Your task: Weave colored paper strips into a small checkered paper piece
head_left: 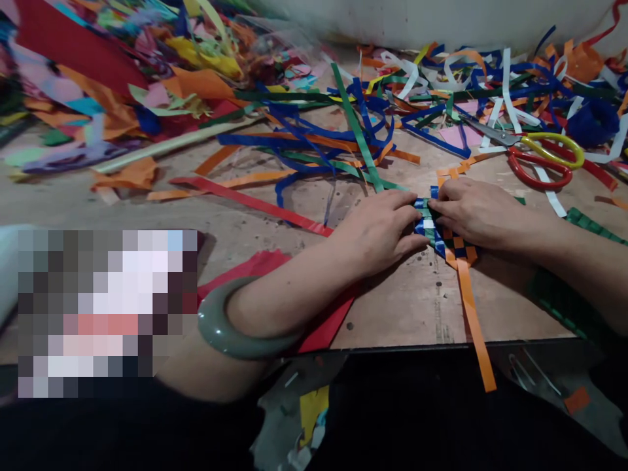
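A small woven piece of paper strips, in blue, green, white and orange, lies on the wooden table. My left hand grips its left edge, thumb below and fingers above. From the right, my right hand pinches its upper part with thumb and fingers close together, covering some of the weave. A long orange paper strip runs from the lower end of the weave over the table's front edge. Beyond my left hand a green strip slants away.
Yellow-and-red-handled scissors lie beyond my right hand. Tangled paper strips and coloured scraps cover the back. Red paper is under my left forearm. A green woven strip lies under my right arm. A blurred-out patch covers the left.
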Available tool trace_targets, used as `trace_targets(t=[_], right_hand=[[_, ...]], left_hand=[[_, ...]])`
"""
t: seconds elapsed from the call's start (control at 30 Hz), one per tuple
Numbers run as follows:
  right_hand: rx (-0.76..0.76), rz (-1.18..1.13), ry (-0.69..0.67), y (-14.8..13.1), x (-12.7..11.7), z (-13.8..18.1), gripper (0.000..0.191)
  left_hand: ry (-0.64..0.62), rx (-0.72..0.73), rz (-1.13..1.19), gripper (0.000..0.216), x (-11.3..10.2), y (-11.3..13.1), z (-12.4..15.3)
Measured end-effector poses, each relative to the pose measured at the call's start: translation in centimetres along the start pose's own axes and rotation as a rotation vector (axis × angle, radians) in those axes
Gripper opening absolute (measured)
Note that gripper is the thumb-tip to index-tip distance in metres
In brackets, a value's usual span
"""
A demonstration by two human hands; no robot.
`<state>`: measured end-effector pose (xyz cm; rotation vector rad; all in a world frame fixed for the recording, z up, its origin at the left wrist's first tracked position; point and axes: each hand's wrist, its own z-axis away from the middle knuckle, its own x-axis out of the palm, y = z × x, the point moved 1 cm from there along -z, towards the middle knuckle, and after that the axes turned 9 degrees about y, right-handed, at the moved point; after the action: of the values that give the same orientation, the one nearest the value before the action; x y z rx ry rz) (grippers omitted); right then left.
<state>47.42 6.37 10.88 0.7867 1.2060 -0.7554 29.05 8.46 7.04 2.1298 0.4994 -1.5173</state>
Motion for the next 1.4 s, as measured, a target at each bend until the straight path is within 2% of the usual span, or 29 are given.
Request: trace_targets(t=[0.23,0.3,0.4,0.5,0.7,0.93,1.27,1.4], right_hand=[[-0.090,-0.209,0.146,2.9,1.2,0.1,0.036],[-0.091,-0.256,0.136,3.3,1.0,0.2,0.037],[-0.040,-0.229,0.086,2.9,0.4,0.3,0.034],[0.038,-0.161,0.092,2.2,0.0,0.6,0.030],[-0.036,-0.121,0.121,2.0,0.0,0.8,0.030],[0.031,-0.103,0.047,1.2,-0.5,0.6,0.031],[-0.019,-0.152,0.083,1.4,-0.1,0.6,0.029],[0.062,-0.189,0.061,1.6,-0.2,0.4,0.027]], left_hand=[[-0.028,-0.022,-0.021,0.033,-0.4,0.5,0.0],[-0.051,-0.047,-0.017,0.036,-0.7,0.6,0.0],[-0.071,-0.075,-0.016,0.039,-0.9,0.8,-0.2],[-0.091,-0.107,-0.023,0.038,-1.1,1.1,-0.3],[-0.095,-0.165,-0.003,0.043,-1.2,1.5,-0.5],[-0.056,-0.139,-0.023,0.042,-1.0,1.5,-0.3],[-0.101,-0.162,-0.050,0.043,-1.0,1.6,-0.3],[-0.061,-0.145,-0.036,0.043,-1.0,1.5,-0.2]])
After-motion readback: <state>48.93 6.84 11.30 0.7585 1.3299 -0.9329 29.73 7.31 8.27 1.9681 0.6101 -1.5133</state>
